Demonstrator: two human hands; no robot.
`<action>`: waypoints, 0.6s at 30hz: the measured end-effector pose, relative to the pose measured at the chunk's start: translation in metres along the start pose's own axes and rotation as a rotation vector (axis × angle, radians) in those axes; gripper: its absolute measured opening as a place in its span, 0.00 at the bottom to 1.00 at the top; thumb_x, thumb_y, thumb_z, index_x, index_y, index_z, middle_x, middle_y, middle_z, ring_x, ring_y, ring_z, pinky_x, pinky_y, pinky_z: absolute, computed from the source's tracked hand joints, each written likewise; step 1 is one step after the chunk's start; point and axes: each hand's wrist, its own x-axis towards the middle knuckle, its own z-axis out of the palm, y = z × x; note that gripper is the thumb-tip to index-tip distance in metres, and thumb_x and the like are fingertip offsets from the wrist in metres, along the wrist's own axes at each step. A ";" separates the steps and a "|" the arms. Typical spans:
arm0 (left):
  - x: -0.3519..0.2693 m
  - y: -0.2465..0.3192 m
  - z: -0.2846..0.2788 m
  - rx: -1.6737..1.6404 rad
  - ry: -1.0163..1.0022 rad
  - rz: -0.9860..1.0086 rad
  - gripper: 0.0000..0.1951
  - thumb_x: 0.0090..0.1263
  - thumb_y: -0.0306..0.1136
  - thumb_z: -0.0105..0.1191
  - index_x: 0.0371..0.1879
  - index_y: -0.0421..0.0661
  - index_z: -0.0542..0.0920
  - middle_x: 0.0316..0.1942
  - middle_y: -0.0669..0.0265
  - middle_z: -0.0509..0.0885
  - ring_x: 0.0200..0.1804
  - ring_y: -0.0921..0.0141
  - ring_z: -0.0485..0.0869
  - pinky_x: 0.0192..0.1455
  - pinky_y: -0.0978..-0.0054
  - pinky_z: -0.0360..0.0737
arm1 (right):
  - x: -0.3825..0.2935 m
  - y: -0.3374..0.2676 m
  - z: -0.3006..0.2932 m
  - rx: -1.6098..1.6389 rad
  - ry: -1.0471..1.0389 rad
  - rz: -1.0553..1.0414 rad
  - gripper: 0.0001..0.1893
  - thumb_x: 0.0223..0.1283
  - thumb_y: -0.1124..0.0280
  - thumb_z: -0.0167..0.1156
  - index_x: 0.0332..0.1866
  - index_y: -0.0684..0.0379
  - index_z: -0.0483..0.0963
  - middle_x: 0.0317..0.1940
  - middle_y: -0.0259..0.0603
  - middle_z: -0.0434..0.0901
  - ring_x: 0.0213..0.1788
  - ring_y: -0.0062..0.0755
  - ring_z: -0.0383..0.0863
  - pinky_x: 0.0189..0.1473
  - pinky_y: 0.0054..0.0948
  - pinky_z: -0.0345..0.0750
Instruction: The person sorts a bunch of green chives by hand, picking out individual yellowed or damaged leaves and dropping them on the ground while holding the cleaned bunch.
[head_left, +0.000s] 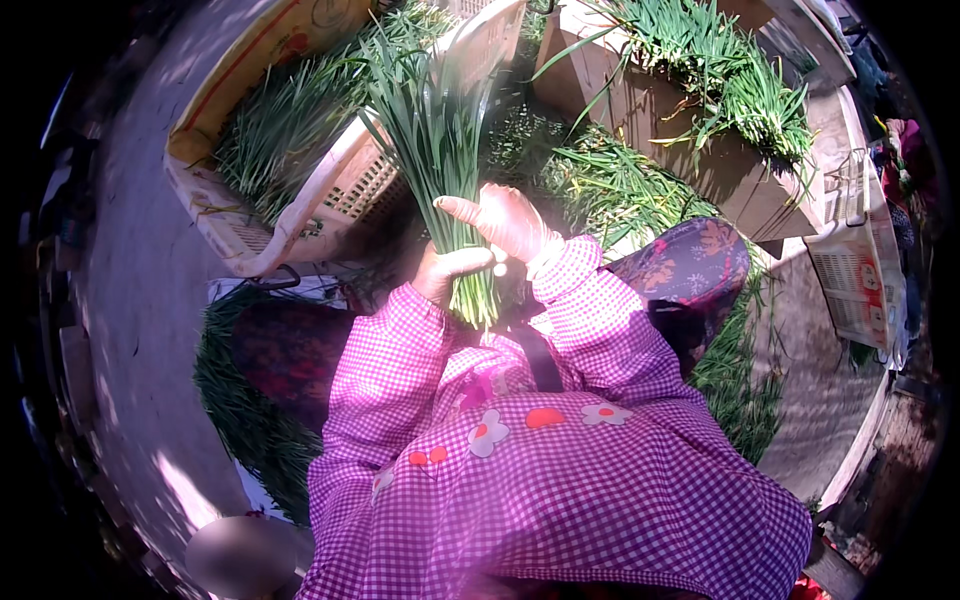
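A bunch of long green leafy stalks, apparently garlic chives, stands upright before me, pale cut ends down near my lap. My left hand is wrapped around its lower part, with the thumb across the front. Beside the bunch is my right hand, in a pale thin glove or covering. One digit reaches across the leaves above my left hand, while the other fingers look curled. Glare hides whether the right hand grips anything.
A plastic crate of chives stands ahead on the left. Loose chives lie between it and a brown board or box topped with more chives. Further piles flank my legs. Another crate stands right. A blurred round shape is at lower left.
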 end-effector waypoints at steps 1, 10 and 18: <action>0.002 -0.001 -0.002 0.028 0.087 0.056 0.17 0.57 0.23 0.56 0.47 0.36 0.75 0.32 0.57 0.82 0.34 0.65 0.84 0.35 0.70 0.85 | -0.002 -0.004 0.001 0.261 -0.020 0.067 0.32 0.60 0.38 0.53 0.44 0.65 0.78 0.30 0.49 0.83 0.25 0.41 0.83 0.31 0.37 0.77; 0.009 0.076 0.013 -0.216 0.054 0.740 0.28 0.59 0.19 0.55 0.62 0.39 0.66 0.37 0.62 0.80 0.38 0.68 0.80 0.44 0.70 0.79 | -0.012 0.011 0.033 1.380 0.125 0.458 0.41 0.62 0.31 0.40 0.67 0.57 0.62 0.55 0.36 0.76 0.55 0.23 0.76 0.50 0.23 0.70; 0.024 0.017 0.019 0.061 0.091 0.570 0.31 0.52 0.23 0.63 0.57 0.35 0.68 0.36 0.59 0.81 0.39 0.65 0.81 0.48 0.70 0.79 | -0.008 0.032 0.055 1.982 -0.010 0.308 0.22 0.68 0.44 0.48 0.40 0.54 0.76 0.36 0.33 0.79 0.42 0.28 0.79 0.47 0.31 0.76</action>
